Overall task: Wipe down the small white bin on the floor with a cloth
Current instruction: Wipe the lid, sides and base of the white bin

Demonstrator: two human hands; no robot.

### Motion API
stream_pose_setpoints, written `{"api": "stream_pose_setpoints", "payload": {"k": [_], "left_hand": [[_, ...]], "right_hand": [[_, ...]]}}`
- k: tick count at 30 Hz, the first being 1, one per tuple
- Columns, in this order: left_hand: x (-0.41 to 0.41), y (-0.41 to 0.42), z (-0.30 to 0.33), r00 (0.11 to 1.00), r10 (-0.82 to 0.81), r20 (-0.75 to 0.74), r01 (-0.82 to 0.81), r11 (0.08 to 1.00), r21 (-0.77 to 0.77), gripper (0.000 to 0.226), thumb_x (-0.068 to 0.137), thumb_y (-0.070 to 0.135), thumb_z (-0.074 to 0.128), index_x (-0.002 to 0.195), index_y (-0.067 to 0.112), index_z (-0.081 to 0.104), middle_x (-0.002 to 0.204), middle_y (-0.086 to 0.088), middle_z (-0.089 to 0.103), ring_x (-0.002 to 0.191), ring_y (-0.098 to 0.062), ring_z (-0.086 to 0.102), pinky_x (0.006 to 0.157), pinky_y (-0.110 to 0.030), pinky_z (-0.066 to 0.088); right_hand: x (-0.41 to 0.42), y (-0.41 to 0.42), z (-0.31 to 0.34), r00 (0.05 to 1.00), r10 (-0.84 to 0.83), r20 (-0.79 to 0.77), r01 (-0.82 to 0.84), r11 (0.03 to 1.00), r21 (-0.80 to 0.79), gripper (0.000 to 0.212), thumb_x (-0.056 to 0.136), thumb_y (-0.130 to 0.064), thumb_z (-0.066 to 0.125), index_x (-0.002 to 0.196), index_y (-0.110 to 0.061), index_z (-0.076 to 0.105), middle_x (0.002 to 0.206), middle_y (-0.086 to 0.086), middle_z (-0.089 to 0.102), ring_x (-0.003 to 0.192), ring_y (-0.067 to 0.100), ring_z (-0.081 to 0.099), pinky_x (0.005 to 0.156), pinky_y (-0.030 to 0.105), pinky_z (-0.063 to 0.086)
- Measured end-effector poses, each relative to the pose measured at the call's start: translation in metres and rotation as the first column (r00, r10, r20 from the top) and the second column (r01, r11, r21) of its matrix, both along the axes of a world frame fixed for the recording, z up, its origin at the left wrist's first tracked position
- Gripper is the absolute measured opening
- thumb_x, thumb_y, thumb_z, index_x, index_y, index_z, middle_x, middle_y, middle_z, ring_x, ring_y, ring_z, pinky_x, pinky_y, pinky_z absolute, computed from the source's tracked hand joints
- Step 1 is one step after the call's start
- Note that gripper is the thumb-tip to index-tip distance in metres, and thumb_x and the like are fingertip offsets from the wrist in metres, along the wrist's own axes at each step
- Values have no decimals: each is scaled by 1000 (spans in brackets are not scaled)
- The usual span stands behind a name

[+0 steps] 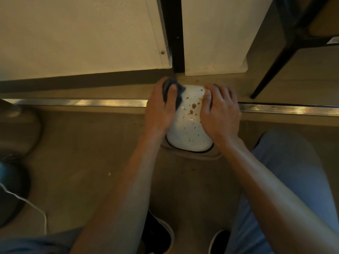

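The small white bin (189, 125) stands on the floor between my knees, its near face spattered with brown spots. My left hand (161, 107) holds a dark grey cloth (176, 90) against the bin's upper left side, thumb curled over the cloth. My right hand (220, 110) grips the bin's upper right side, fingers wrapped over its top edge. The far side of the bin is hidden behind both hands.
White cabinet doors (82, 33) with a black gap between them rise just behind the bin. A metal floor strip (73, 102) runs left to right. A black chair leg (271, 70) stands at right. A white cable (27, 202) lies at left. My shoes (161, 233) are below.
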State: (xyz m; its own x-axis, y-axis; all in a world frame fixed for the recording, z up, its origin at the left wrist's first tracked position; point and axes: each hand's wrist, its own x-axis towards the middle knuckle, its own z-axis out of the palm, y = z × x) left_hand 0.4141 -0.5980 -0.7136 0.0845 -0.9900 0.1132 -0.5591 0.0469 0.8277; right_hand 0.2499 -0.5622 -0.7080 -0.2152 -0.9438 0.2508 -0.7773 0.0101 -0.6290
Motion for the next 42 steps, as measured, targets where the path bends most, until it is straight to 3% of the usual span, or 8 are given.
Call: {"api": "stream_pose_setpoints", "payload": {"k": [5,10,13,16,24,31,38,42], "left_hand": [[-10,-40,14,994,-81,75,70,989,133,32,108,38,41,126,21,61,109,6,63,102,-14,60,79,-25,44],[-7,23,-6,999,32,-20,-33,996,-77,41,108,47,39,144,27,43,136,5,54,121,-3,52,98,-14,43],[-3,61,-25,1000,16,-1,-16,978,-209,41,108,39,42,146,24,37,144,-2,46,130,-12,50,107,-30,46],[-2,55,-20,1000,11,4,-10,985,-170,42,107,37,44,143,17,40,141,-7,49,128,-20,52,104,-44,49],[-19,-38,24,975,-49,216,21,991,132,28,107,39,41,121,21,58,107,4,61,103,-19,62,80,-31,43],[-16,32,4,976,48,215,-11,985,-170,42,108,35,45,144,13,47,140,-5,54,128,-17,50,105,-26,41],[-20,-25,22,976,40,215,-60,994,90,28,107,42,41,120,22,53,105,5,61,98,-17,62,79,-37,48],[-11,4,13,987,-48,156,63,994,-94,28,107,38,45,128,20,54,117,2,61,107,-13,59,89,-29,48]], "right_hand": [[1,0,3,1000,-17,-2,17,1000,11,38,109,-31,38,133,-15,62,132,5,62,131,25,49,102,47,47],[1,1,1,1000,-13,-16,13,1000,3,39,109,-32,36,133,-15,61,132,5,62,130,25,50,102,45,47],[0,0,0,1000,-6,-18,6,1000,1,39,109,-33,35,134,-16,60,133,5,61,129,24,49,101,44,48],[-1,0,0,1000,-3,-26,3,1000,5,40,109,-33,35,134,-16,60,134,5,61,130,24,49,102,45,47],[-1,-1,1,1000,-4,-20,5,1000,22,41,109,-34,34,136,-17,60,136,3,60,132,23,47,106,42,43],[-1,1,-2,1000,-1,-29,1,1000,-10,40,109,-34,34,134,-16,60,134,4,61,130,23,49,103,39,44],[-1,-1,-2,1000,-8,-25,8,1000,-3,40,109,-34,35,134,-17,61,134,3,61,132,22,48,105,39,44],[0,-1,-1,1000,-7,-27,7,1000,-6,40,109,-34,35,134,-17,61,133,4,61,130,23,49,103,41,46]]}}
